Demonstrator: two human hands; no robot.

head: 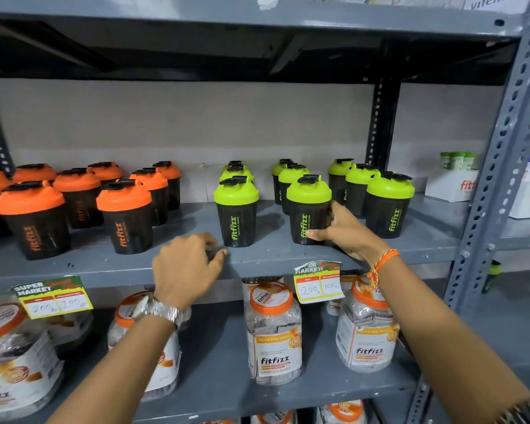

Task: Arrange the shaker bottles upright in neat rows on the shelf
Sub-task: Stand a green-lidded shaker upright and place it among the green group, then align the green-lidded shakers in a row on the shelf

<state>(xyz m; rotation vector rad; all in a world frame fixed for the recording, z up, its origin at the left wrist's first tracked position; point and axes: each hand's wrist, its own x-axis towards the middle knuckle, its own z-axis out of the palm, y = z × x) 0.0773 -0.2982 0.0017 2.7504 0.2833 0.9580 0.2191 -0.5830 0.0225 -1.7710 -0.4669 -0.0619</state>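
Forearms, two, rising from the bottom edge toward the grey shelf (288,258); right hand (341,232), centre right, fingers wrapped round the lower body of a green-lidded shaker (308,209), thumb across its front, the bottle upright at the front of the middle green row; left hand (185,267), centre, loosely curled and holding nothing, fingertips over the shelf's front lip; silver watch (162,310) on the left wrist, orange thread band (381,264) on the right. Green-lidded shakers, further: upright, in three front-to-back rows, right half of the shelf. Orange-lidded shakers (124,215): upright, in rows, left half. Price tags (54,296), two, hung on the shelf edge. Fitfizz jars (274,332): orange lids, shelf below. White boxes (452,185): far right.
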